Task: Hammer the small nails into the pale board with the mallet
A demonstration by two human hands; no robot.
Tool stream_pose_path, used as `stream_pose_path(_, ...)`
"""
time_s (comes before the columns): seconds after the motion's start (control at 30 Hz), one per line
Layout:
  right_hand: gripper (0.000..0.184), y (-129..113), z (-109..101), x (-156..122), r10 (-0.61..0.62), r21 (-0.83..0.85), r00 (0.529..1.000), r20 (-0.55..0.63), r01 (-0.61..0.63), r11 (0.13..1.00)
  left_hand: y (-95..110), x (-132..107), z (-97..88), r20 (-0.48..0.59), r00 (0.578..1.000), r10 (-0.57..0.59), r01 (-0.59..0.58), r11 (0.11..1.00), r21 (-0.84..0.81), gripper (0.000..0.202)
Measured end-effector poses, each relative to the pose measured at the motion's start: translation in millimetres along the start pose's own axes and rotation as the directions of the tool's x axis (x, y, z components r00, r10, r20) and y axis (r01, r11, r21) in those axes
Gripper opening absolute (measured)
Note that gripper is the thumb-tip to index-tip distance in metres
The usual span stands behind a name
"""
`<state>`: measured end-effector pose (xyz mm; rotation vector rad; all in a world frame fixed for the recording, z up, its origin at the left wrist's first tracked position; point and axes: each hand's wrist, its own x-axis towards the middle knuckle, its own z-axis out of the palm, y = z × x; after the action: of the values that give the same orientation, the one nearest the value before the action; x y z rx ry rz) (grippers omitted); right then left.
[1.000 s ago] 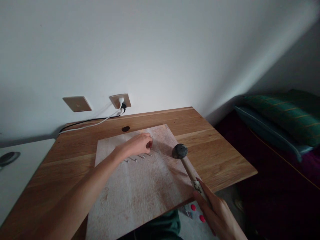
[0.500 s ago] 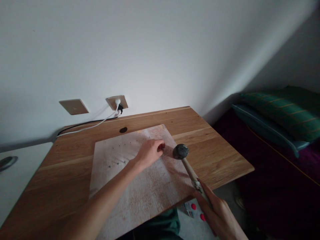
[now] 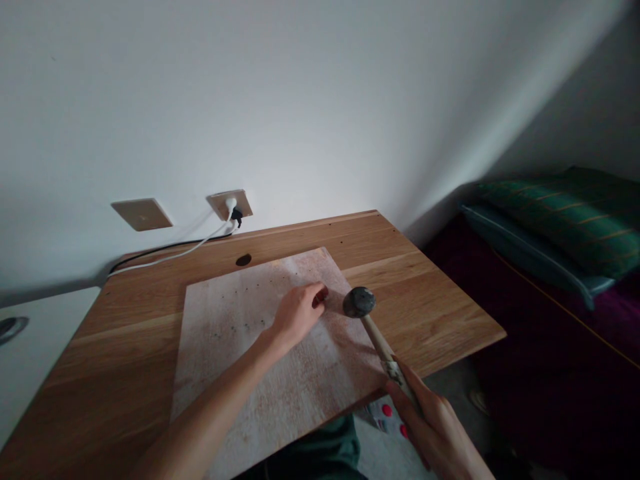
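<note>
A pale, worn board lies on a wooden desk, its near edge overhanging the desk. My left hand rests on the board near its right side with fingers curled and pinched together; what they hold is too small to name. My right hand grips the wooden handle of a hammer at the lower right. The dark hammer head hovers just right of my left fingertips. Small dark holes or marks dot the board left of my hand.
Two wall sockets sit above the desk's back edge, with a white and a black cable trailing left. A dark cable hole is in the desk. A bed with green pillows lies to the right. A white surface adjoins the desk's left.
My left hand moved right along the board, from a row of nails toward the hammer head. The row of nails no longer shows. The hammer stayed nearly still.
</note>
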<state>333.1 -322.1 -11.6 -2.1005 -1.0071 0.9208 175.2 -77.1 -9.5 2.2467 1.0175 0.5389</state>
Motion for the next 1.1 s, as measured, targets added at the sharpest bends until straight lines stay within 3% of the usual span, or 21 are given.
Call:
stream_pose_path(0.4,0.076,-3.6,-0.4,-1.3,-0.032,-0.006,0.999,-0.029,0.032,0.999,2.7,-0.7,6.0,-0.005,1.0,-0.026,0.027,0.998,0.059,0.019)
stream_pose_path(0.7,0.084,-5.0,-0.2,-0.6,-0.051,-0.04,0.999,-0.016,0.051,0.998,-3.5,-2.2,8.0,-0.03,0.999,0.026,-0.025,0.999,0.041,0.017)
stream_pose_path(1.1,0.081,-9.0,1.5,1.0,-0.037,-0.026,0.999,-0.018,0.037,0.999,-3.6,-3.7,14.6,-0.073,0.997,0.021,-0.022,0.999,-0.023,0.037)
